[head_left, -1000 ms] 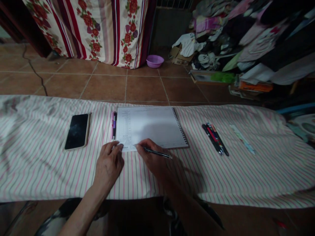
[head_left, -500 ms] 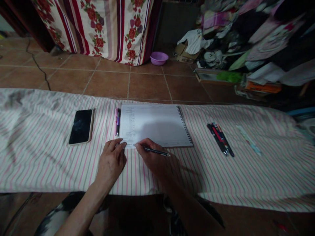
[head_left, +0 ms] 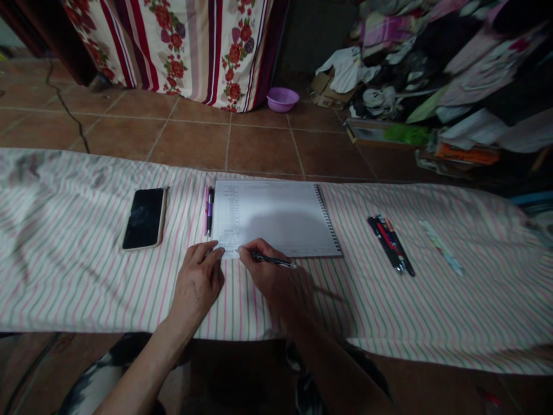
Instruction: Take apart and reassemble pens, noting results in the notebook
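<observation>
A spiral notebook (head_left: 276, 216) lies open on a striped cloth (head_left: 86, 276), with rows of writing down its left side. My right hand (head_left: 272, 275) is closed on a dark pen (head_left: 273, 261), its tip at the page's near left corner. Resting flat on the cloth, my left hand (head_left: 197, 281) has its fingers together and its fingertips on that same corner. It holds nothing.
A black phone (head_left: 144, 218) lies left of the notebook. Two pens (head_left: 208, 209) sit along the notebook's left edge, and several pens (head_left: 391, 244) lie to the right with a pale strip (head_left: 440, 246) beyond. Tiled floor, a purple bowl (head_left: 282, 99) and piled clothes (head_left: 415, 57) lie behind.
The view has shifted slightly, so everything sits a little further right and higher. Both hands stay at the notebook's near left corner with the pen still held.
</observation>
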`<state>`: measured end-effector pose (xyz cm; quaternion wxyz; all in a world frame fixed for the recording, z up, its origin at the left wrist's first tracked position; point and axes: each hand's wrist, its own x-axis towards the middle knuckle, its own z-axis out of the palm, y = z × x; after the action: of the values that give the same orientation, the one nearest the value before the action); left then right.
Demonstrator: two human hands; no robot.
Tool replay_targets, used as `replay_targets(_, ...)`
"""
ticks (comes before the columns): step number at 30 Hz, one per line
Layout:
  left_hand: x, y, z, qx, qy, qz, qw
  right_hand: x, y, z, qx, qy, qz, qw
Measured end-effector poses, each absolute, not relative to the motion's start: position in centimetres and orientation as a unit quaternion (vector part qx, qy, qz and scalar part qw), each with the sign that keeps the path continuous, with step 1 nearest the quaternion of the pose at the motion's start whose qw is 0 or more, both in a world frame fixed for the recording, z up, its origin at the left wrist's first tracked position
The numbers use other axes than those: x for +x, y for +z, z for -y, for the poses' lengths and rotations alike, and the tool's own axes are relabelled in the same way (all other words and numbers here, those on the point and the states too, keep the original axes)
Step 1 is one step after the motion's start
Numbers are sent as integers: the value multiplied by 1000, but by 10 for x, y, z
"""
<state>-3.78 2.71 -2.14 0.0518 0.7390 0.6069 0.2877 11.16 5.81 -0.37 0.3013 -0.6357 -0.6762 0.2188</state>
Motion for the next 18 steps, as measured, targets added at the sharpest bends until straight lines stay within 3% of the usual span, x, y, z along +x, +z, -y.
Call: replay_targets(18,-38,-23,-27,738,292,-605,60,112,2,-58,-646,225,666,296)
